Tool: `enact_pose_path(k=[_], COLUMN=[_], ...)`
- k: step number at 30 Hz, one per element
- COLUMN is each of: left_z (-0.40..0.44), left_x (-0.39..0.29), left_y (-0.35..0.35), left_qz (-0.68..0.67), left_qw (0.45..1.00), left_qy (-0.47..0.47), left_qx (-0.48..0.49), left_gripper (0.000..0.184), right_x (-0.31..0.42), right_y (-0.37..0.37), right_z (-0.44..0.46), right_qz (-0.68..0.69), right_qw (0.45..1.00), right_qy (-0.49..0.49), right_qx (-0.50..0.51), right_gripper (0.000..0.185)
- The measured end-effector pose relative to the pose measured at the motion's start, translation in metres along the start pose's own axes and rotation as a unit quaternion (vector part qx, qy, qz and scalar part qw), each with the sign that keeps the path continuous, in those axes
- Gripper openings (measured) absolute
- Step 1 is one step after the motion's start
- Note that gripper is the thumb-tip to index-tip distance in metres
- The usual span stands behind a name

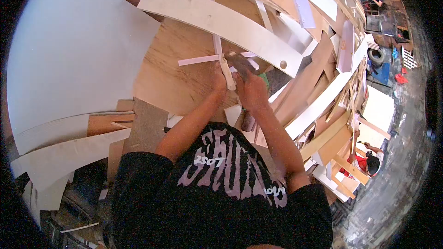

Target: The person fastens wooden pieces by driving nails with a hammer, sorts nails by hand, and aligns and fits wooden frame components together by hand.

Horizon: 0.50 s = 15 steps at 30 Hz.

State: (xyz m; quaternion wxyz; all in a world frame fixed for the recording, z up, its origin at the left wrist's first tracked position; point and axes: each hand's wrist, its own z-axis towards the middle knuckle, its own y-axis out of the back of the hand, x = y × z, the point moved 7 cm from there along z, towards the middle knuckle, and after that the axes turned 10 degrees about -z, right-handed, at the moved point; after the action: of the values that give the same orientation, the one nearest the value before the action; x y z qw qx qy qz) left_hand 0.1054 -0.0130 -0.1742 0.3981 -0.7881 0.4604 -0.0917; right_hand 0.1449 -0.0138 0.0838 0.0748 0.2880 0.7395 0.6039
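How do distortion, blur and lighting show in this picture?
Head view: strong fisheye distortion, corners black, floor bending along the right edge; head view: right hand slightly soft, perhaps motion blur; head view: white panel bright, space beneath the lower-left boards dark.

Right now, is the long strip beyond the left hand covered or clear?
Partly covered: the curved board crosses over the long strip.

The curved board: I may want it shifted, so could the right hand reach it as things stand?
Probably yes: the curved board passes just beyond the right hand, nothing large showing between, though that hand, seemingly gripping a dark object, may need to let go first.
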Motion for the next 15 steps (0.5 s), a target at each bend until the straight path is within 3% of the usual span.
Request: enact_pose_path(k=[4,7,9,10,13,15], left_z=[-0.023,-0.029,-0.033,-0.036,-0.041,-0.046], left_x=[-0.023,-0.027,-0.028,-0.028,-0.032,-0.036], left_y=[-0.022,-0.023,-0.026,-0.026,-0.030,-0.032], left_qz=[0.021,0.031,0.035,0.039,0.057,0.064], left_qw=[0.999,0.999,0.999,0.999,0.998,0.997], left_qy=[0.028,0.026,0.025,0.025,0.025,0.027], left_qx=[-0.025,-0.023,-0.026,-0.029,-0.030,-0.040], left_gripper=[0.056,0.056,0.056,0.056,0.055,0.055], right_x=[-0.006,0.008,-0.004,-0.002,-0.002,0.005], right_y=[0.005,0.024,-0.010,-0.007,0.002,0.008], right_z=[0.010,0.001,0.011,0.008,0.008,0.005], right_qz=[0.005,0.091,-0.055,-0.054,0.026,0.003], right_qw=[1.000,0.977,0.994,0.994,0.999,0.992], right_qy=[0.006,0.143,0.027,0.025,0.019,0.113], right_qx=[-0.017,-0.132,0.090,0.091,0.043,-0.060], right_gripper=[0.036,0.039,0.040,0.040,0.039,0.034])
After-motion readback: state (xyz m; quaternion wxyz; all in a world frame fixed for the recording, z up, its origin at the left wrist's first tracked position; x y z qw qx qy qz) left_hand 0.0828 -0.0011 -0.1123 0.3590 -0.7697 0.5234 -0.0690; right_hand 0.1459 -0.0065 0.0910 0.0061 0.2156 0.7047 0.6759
